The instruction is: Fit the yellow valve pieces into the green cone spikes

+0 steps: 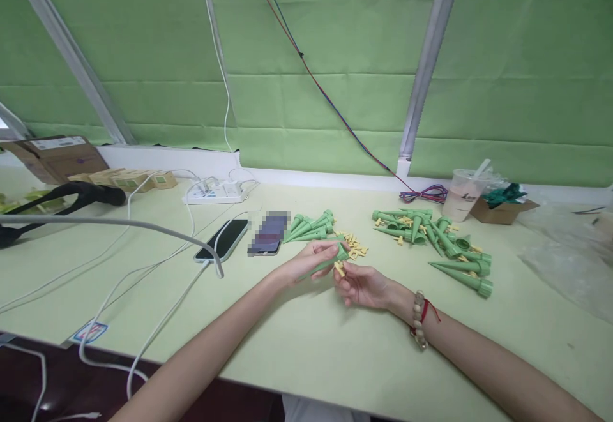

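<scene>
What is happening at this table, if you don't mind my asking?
A person is working with small plastic parts. The left hand holds a green cone, and the right hand holds a small yellow piece at the cone's wide end; whether the two are joined is unclear. Just beyond the hands lie a group of green cones and a yellow pile. Farther right, more cones lie mixed with yellow pieces.

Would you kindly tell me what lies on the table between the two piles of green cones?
The head view shows small yellow pieces, nearer the left pile than the right pile.
</scene>
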Motion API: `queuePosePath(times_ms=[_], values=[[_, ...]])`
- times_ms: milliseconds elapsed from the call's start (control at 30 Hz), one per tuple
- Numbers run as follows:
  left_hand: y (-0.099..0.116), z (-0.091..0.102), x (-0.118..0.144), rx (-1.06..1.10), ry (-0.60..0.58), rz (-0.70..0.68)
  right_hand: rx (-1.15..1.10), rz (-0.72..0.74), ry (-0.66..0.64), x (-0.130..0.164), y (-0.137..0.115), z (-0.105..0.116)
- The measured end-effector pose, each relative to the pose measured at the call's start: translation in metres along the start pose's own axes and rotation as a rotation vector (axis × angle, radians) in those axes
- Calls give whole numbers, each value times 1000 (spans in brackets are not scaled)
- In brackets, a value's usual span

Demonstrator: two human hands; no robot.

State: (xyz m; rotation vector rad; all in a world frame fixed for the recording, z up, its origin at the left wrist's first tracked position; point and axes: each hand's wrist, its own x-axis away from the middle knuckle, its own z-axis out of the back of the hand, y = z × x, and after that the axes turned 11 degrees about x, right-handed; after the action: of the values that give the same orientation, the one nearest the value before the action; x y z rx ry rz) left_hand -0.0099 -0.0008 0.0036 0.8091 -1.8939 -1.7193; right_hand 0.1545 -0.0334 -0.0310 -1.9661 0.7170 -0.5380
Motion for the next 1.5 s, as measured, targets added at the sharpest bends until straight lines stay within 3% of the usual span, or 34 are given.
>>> queuePosePath(times_ms=[100,233,467,700,867,1033,1100,1200,1333,1433,1500], values=[[1,1,-2,-83,95,-40,6,37,117,-2,-1,-1],[0,0,-3,-130,132,-83,56,52,205,-3,-1,-3],[2,-12,-1,-164,166,-31,339,18,115,-3,-7,-5],[1,-23,2,-165,306,-127,824,201,464,-10,-17,-11],[1,-25,5,-141,355,-179,942,362,719,-15,-13,-22],[-1,-25,5,-162,385,-182,1207,494,844,-14,-14,-22],[-3,-26,2,-130,406,-158,1348,571,855,-13,-15,-16],[-7,-28,-1,-43,397,-116,1578,668,774,-10,-16,-4],[-10,-28,-2,1,413,-112,1606,722,704,-8,-20,3],[-10,-24,-2,-4,431,-146,1444,559,686,-6,-27,0],[-10,-21,-2,-3,447,-176,1232,348,566,-3,-34,-4]])
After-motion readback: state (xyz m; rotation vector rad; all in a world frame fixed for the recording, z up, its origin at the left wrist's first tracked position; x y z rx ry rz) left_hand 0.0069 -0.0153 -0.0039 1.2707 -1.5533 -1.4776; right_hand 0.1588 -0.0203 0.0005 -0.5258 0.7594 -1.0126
